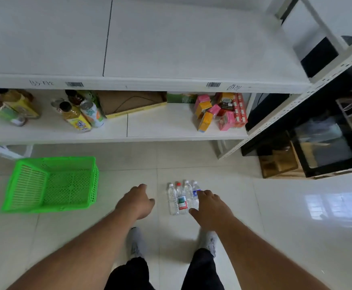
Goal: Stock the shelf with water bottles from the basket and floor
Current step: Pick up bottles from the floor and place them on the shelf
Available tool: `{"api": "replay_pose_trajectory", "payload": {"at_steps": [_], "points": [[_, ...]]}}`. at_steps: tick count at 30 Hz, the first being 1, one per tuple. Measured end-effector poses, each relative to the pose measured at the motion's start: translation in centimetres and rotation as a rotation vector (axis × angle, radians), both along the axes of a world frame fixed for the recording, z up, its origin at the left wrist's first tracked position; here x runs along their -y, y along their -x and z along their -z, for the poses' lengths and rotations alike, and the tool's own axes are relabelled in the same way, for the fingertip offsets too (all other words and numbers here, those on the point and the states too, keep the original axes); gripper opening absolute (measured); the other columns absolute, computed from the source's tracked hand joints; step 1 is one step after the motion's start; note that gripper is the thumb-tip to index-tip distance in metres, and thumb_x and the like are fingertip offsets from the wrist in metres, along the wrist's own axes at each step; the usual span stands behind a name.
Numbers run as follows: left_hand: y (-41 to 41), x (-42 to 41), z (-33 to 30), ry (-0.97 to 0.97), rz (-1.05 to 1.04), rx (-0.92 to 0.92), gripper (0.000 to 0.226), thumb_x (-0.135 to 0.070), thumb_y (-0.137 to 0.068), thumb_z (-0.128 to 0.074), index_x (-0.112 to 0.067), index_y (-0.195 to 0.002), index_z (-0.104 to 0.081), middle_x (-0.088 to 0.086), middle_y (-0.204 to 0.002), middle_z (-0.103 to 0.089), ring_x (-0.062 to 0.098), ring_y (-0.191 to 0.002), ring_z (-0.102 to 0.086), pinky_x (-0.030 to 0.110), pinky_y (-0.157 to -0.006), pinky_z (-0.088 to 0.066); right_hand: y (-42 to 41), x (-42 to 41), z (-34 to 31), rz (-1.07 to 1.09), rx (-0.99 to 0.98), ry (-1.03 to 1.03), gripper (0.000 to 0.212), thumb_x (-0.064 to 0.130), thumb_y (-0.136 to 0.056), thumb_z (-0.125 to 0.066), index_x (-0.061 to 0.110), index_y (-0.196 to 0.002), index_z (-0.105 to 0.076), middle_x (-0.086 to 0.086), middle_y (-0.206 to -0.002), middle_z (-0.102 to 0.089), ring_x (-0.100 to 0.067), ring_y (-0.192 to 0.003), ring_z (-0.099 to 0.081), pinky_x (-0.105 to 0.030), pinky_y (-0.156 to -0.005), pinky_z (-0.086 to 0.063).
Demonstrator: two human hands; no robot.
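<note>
Risk of toppling judged highest: four small clear plastic water bottles (183,198) stood upright on the white tiled floor (275,216), packed touching in a row at lower centre of the frame. Likely cause: a sideways brush from either hand against one bottle, carrying its neighbours over and rolling them across the smooth tile. Second risk judged: a slipping grasp if several thin bottles were gathered at once. Third: bare space on the white upper shelf (171,49), but crowded goods on the lower shelf (171,126), easily knocked during placement.

Right hand (209,208) extended downward, fingers loosely spread, fingertips over the rightmost, blue-labelled bottle (195,194); contact not discernible, nothing gripped. Left hand (138,200) reached down just left of the row, fingers relaxed, holding nothing. Green plastic lattice basket (51,185) tipped on the floor at left, apparently empty.
</note>
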State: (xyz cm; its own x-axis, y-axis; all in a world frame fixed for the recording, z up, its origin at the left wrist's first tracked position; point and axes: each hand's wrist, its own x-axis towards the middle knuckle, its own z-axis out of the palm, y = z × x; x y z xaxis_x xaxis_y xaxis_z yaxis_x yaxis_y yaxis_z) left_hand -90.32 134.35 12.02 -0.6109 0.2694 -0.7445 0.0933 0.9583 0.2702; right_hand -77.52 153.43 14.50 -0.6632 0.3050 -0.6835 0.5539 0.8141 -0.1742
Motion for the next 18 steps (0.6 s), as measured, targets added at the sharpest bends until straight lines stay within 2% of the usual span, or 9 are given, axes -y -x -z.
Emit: {"api": "replay_pose_trajectory", "payload": {"at_steps": [5,9,14,18], "points": [[-2.3,-3.5,2.8,0.010,-0.130,0.046,0.071,-0.046,-0.091,-0.053,-0.022,-0.152,-0.026,0.007,-0.153,-0.035,0.026,-0.135,-0.043,0.037,-0.108,-0.039,0.8,-5.3,3.6,-0.079,0.027,0.085,0.060,0.045,-0.096,-0.050,0.015,-0.147,-0.035,-0.006,-0.147,-0.040,-0.027,-0.135,-0.040,-0.037,-0.108,-0.038],[-3.6,-6.5,7.8,-0.007,-0.240,0.079,0.070,-0.046,-0.090,-0.055,-0.023,-0.151,-0.030,0.004,-0.153,-0.037,0.023,-0.135,-0.044,0.034,-0.110,-0.037,1.8,-9.0,9.1,-0.096,0.066,0.136,0.060,0.046,-0.097,-0.050,0.015,-0.146,-0.036,-0.007,-0.147,-0.041,-0.026,-0.134,-0.042,-0.037,-0.106,-0.040],[-4.5,-8.9,18.0,-0.030,-0.383,0.143,0.070,-0.045,-0.089,-0.057,-0.024,-0.150,-0.030,0.003,-0.152,-0.038,0.021,-0.133,-0.046,0.033,-0.108,-0.038,3.4,-11.7,19.2,-0.074,0.115,0.180,0.063,0.046,-0.098,-0.051,0.014,-0.149,-0.033,-0.007,-0.150,-0.040,-0.027,-0.135,-0.043,-0.037,-0.107,-0.040],[-4.7,-9.5,28.4,-0.016,-0.438,0.185,0.071,-0.045,-0.090,-0.058,-0.023,-0.151,-0.029,0.004,-0.152,-0.039,0.022,-0.132,-0.047,0.032,-0.107,-0.039,4.1,-12.1,29.9,-0.037,0.149,0.190,0.061,0.046,-0.098,-0.050,0.014,-0.148,-0.035,-0.007,-0.146,-0.045,-0.028,-0.131,-0.049,-0.036,-0.103,-0.044]]}}
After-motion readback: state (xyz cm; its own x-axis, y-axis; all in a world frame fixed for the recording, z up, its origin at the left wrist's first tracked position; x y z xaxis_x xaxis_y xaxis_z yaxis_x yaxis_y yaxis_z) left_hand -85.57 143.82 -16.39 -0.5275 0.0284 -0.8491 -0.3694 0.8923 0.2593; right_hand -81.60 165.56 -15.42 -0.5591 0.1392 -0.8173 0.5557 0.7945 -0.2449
